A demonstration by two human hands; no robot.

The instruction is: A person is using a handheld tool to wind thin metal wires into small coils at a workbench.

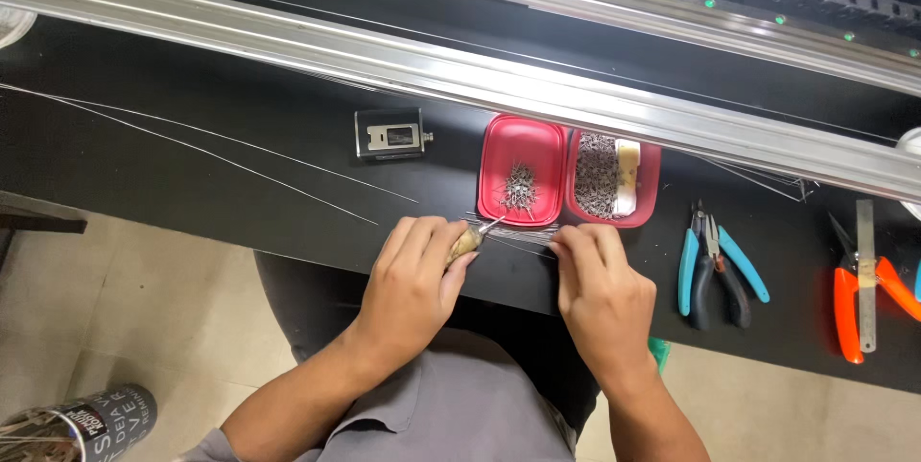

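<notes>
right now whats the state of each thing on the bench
left hand: holds a pointed tool against the wires
right hand: presses the wires flat
red tubs: open, small metal parts inside
blue pliers: lying shut
orange cutters: lying untouched
long wires: loose on bench

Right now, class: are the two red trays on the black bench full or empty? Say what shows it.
Neither is empty. The left red tray holds a small heap of tiny metal pieces mid-floor; the right red tray is largely covered by them, plus a pale block.
</notes>
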